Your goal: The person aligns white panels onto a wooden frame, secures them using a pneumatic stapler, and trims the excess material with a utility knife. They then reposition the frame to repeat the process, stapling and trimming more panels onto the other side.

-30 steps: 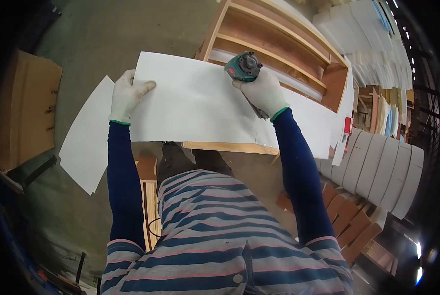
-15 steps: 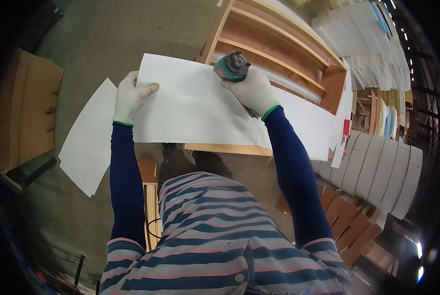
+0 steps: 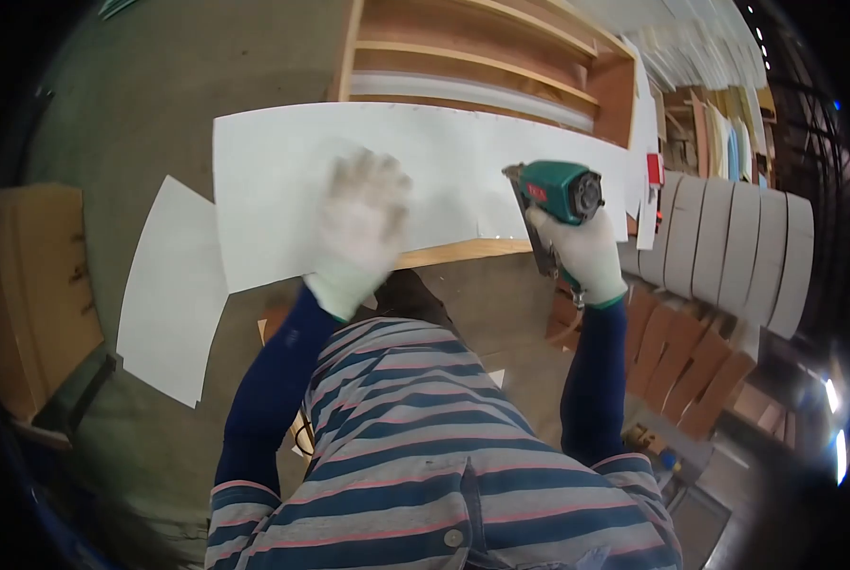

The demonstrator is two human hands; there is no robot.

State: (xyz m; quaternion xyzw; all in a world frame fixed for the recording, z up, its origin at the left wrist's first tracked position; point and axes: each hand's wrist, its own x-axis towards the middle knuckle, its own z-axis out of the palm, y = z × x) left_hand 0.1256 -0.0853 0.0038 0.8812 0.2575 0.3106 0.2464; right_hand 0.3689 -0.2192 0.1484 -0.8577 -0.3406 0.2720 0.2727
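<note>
Green and black, a single handheld nail gun (image 3: 560, 188) sits in the right hand (image 3: 588, 258), right of centre in the frame. The fingers of that white-gloved hand are closed around its handle, below the green body, and its narrow nose points left.

The left hand (image 3: 360, 223), also white-gloved and blurred, is at the centre, its fingers extended, slightly apart and holding nothing. They overlap a broad, smooth white panel (image 3: 273, 185); whether they touch it is unclear. The nail gun lies well to the right of these fingers, over the panel's right part. A faint seam crosses the panel, so whether it is one piece or two cannot be told.

One pale wooden edge (image 3: 467, 252) shows along the panel's lower side. One brown wooden frame with long slats (image 3: 477, 59) stands beyond it, at the top. One loose white sheet (image 3: 170, 299) lies at left, near one brown cardboard box (image 3: 49, 294). One small red object (image 3: 655, 169) is at right.
</note>
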